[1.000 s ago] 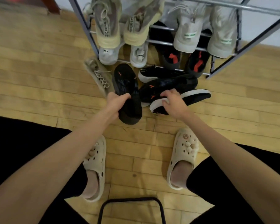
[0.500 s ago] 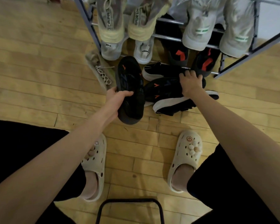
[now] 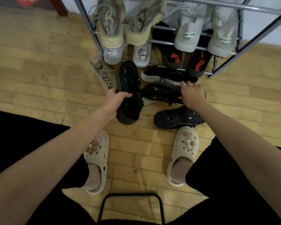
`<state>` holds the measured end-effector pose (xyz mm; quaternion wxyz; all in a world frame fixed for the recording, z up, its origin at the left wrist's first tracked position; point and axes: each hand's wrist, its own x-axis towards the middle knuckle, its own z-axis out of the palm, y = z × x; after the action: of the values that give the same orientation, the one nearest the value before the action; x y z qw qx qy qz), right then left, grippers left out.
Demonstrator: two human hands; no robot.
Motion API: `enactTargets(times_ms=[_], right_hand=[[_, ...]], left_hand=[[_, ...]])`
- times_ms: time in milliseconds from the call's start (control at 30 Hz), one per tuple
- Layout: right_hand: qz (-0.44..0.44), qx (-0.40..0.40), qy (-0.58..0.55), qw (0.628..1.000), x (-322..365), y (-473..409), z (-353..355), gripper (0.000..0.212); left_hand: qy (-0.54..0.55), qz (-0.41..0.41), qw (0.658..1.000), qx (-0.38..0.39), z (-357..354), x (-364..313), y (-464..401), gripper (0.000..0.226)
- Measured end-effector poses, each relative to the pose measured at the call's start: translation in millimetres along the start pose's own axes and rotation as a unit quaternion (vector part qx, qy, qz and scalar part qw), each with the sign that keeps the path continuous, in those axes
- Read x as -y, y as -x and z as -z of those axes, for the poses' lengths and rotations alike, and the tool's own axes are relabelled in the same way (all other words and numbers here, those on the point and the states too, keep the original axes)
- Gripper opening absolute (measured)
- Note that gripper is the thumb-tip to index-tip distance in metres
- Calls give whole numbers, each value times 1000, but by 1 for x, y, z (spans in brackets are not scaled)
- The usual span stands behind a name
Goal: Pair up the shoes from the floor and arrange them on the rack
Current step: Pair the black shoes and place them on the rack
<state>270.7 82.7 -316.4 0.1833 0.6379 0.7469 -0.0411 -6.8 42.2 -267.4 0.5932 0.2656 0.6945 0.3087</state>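
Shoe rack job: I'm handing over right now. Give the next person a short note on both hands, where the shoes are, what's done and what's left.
Left hand: gripping a black shoe with orange marks, sole up.
Right hand: open, reaching over a similar black shoe with orange marks on the floor; no grip yet.
Also on the floor: a black shoe with a white sole by the rack's foot, a black shoe lying sole up by the right foot, a beige shoe on its side.
Done: four pairs sit on the rack.
Left: pair and rack the floor shoes. The beige one's mate is not visible.
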Motion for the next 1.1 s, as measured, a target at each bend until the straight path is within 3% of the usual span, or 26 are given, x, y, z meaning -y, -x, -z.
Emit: enactTargets(times_ms=[133,267,500,700,833,1100], right_hand=[[-69,34,-200,977,1,26,29,40],[-128,61,-459,877,-14,54,58,42],[-170,-34,-617,768,-56,128,112,44],[-220,-135,-685,681,-81,163,145,39],[-237,-158,-683,673,-92,172,162,41],[-220,-187,-640,712,-101,144,188,38]], left_hand=[[3,-14,1000,-24,-1,-14,26,48],[-10,-50,998,-36,0,-21,51,48],[-115,-132,982,-69,-8,-51,89,25],[-153,-243,958,-21,-51,-107,136,33],[-142,-248,958,7,-77,-133,149,34],[-129,-257,957,-32,-115,-191,106,36]])
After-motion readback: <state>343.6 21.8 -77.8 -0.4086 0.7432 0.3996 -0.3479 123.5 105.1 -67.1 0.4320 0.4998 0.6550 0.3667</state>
